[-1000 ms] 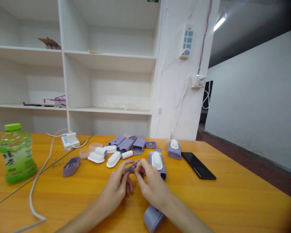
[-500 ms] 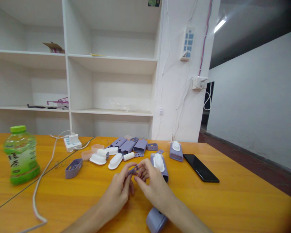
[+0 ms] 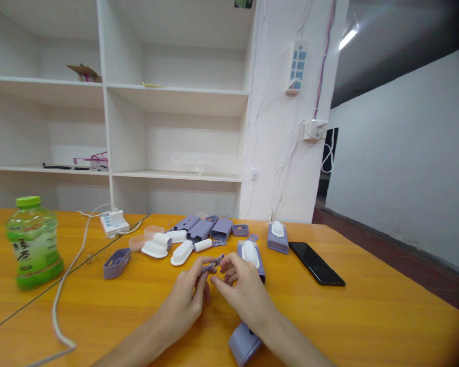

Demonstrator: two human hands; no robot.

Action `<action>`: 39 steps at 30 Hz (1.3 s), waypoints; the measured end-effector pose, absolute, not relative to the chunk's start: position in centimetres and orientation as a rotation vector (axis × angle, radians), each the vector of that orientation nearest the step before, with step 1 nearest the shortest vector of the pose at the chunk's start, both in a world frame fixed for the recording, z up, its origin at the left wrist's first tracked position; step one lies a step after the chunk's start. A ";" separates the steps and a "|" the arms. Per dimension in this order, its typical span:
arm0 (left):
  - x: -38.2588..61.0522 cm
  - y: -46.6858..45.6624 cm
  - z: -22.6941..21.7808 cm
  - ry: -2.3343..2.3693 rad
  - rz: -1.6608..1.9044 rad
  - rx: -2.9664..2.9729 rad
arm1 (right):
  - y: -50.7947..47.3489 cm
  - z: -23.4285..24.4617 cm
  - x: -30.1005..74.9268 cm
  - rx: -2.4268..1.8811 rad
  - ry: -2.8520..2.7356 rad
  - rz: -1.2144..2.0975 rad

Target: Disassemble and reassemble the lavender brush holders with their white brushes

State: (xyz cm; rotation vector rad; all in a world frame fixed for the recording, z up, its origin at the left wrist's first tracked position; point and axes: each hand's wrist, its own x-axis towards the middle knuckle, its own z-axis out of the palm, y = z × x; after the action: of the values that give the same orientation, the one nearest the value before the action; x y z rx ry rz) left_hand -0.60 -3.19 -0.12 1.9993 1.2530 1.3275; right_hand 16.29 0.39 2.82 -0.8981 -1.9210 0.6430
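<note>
A small flat purple plastic piece is pinched between the thumb and fingers of my left hand, raised above the table. My right hand is close on its other side, thumb and index finger apart and the other fingers curled. Its index fingertip is at the far end of the piece; I cannot tell whether it touches. A purple plastic housing lies partly hidden under my right forearm. Just beyond my right hand is a purple case with a white oval part on top.
Behind my hands lie several purple sleeves, white oval parts and a white cylinder. A purple tray-like part is at left, near a white cable and green bottle. A black phone lies right.
The purple piece has tilted and shows more of its length between my hands. My right fingers have opened slightly away from it. The housing under my forearm appears shifted slightly up and left.
</note>
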 end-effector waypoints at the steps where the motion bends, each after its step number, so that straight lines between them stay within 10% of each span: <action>1: -0.6 -3.2 -0.1 1.256 1.322 2.000 | 0.4 2.8 16.3 -0.915 -1.937 0.613; 39: -0.9 -3.5 1.5 1.267 1.235 2.200 | -0.2 3.0 16.9 -0.898 -2.156 0.431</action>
State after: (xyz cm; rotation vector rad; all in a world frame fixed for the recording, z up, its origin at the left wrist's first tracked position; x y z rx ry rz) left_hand -0.92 -3.51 1.48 2.1998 1.2670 1.2352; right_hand 16.86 -0.15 3.03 -0.8985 -2.1565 0.4312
